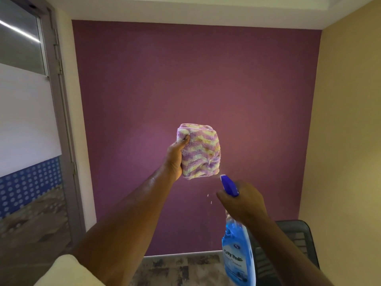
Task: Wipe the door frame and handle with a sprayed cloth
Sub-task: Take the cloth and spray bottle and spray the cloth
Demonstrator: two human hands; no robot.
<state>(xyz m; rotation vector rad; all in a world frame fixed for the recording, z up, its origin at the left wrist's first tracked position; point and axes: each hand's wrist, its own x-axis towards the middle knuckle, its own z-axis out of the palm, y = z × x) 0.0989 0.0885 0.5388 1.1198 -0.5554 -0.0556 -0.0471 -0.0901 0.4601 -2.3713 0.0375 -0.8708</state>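
Spraying step underway: left hand (175, 159) grasps folded cloth (199, 151) at frame centre, right hand (243, 201) clenched on spray bottle (237, 256) at 5 o'clock, droplets falling; next, likely carry damp cloth to door frame (61, 112) at 9 o'clock.

We face a plum-coloured wall (195, 89), a cream wall (350, 120) on the right, and a dark mesh chair (296, 240) below it.
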